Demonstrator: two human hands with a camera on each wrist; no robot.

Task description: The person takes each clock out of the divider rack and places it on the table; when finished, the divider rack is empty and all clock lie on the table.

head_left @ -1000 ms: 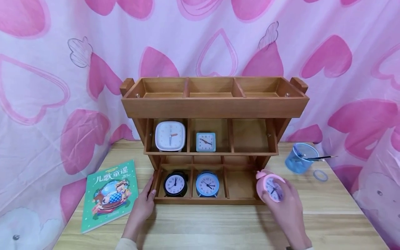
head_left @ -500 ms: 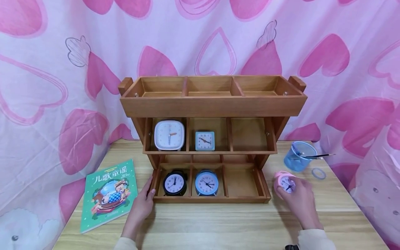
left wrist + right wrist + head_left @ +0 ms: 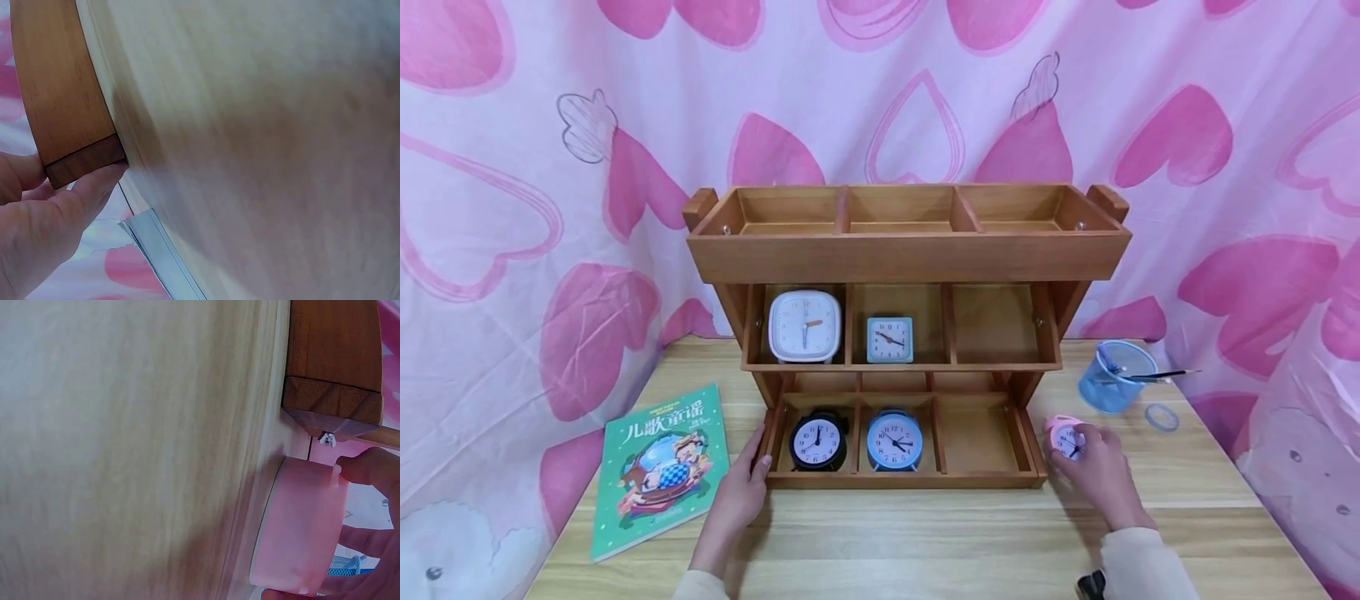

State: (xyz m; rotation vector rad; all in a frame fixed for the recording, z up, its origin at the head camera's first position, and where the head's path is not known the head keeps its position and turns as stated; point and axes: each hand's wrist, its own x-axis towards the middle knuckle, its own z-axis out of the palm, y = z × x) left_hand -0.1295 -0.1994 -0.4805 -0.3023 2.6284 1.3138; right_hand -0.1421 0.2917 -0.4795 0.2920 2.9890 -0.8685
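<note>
A wooden three-tier shelf (image 3: 910,260) stands on the table. My left hand (image 3: 737,492) grips the left side of its lowest tray; in the left wrist view, thumb and fingers pinch the tray's corner (image 3: 87,161). At the right of the lowest tray, my right hand (image 3: 1101,477) holds a pink alarm clock (image 3: 1064,437) by its rim, low over or on the table. Which of the two I cannot tell. In the lowest tray sit a black alarm clock (image 3: 817,442) and a blue one (image 3: 895,441). A white clock (image 3: 805,326) and a small square clock (image 3: 890,340) occupy the middle tier.
A green picture book (image 3: 662,471) lies left of the shelf. Behind the right hand stands a blue mesh pen holder (image 3: 1116,387) with pens, and a blue ring (image 3: 1161,417) lies beside it. A heart-patterned curtain (image 3: 917,108) hangs behind the table.
The right hand carried the pink clock rightward, away from the lowest tray's front corner, then slightly back toward the shelf's side. The left hand has stayed on the shelf.
</note>
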